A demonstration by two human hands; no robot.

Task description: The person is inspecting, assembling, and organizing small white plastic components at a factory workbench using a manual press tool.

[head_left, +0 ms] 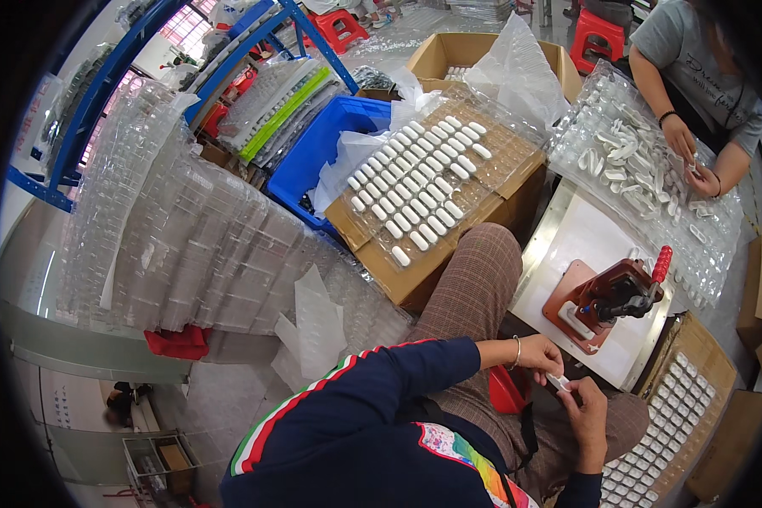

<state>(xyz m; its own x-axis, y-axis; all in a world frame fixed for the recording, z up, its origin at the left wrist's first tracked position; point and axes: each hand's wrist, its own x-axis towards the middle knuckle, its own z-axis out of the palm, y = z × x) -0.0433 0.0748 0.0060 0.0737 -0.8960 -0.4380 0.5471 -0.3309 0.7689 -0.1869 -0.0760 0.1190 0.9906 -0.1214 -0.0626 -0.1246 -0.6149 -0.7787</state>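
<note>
Over my lap, my left hand (539, 354) and my right hand (586, 413) meet with fingers pinched on a small white plastic piece (559, 383). Its finer details are too small to make out. A bracelet circles my left wrist. Just beyond my hands, a reddish-brown hand press (597, 296) with a red-gripped lever stands on a white board; another white piece (577, 322) sits in its base. Below my left hand, a red container (506, 391) rests against my thigh, partly hidden by it.
A clear tray (372, 229) with rows of white oval pieces lies on a cardboard box to the left. More rows (665, 415) lie at right. Loose white parts (622, 161) cover plastic sheets before a co-worker (694, 93). Stacked clear trays (186, 245) and a blue bin (347, 114) stand left.
</note>
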